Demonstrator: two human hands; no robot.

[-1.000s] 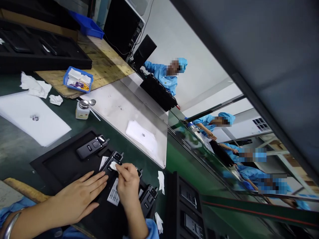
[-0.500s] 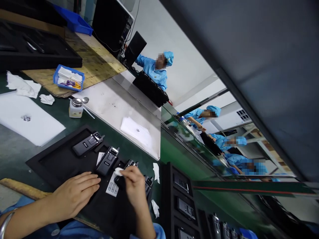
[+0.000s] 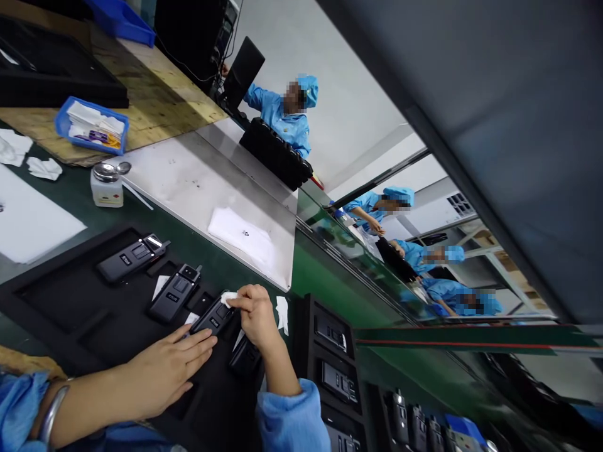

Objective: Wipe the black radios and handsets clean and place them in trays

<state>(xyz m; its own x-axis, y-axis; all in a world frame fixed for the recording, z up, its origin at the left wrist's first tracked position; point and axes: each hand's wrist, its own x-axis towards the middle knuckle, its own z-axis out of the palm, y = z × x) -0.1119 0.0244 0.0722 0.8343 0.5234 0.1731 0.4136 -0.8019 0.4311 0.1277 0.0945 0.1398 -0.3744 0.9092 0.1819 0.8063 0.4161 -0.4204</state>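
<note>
A black handheld two-way radio [image 3: 210, 321] lies in a black foam tray [image 3: 51, 276]. The outstretched fingers of my left hand [image 3: 160, 373] rest flat at its lower end. On its upper part, my right hand [image 3: 258, 317] pinches a small white wipe [image 3: 228, 299] against the surface. To the left in the same tray are a second radio [image 3: 174, 294] and a third radio [image 3: 130, 258]. Another radio [image 3: 244, 356] sits partly hidden below my right hand. White paper slips show beside some of them.
Beyond the tray stand a white pump bottle [image 3: 107, 189] and a blue box [image 3: 63, 125] of wipes. White sheets [image 3: 32, 220] lie at left, a white stack [image 3: 238, 232] ahead. Another foam tray [image 3: 308, 351] with devices is at right, near upright radios [image 3: 400, 417]. Co-workers in blue sit farther off.
My right hand has brought the wipe from above a printed label onto the radio's upper part. My left hand has shifted right to that radio's lower end. The camera view has turned slightly.
</note>
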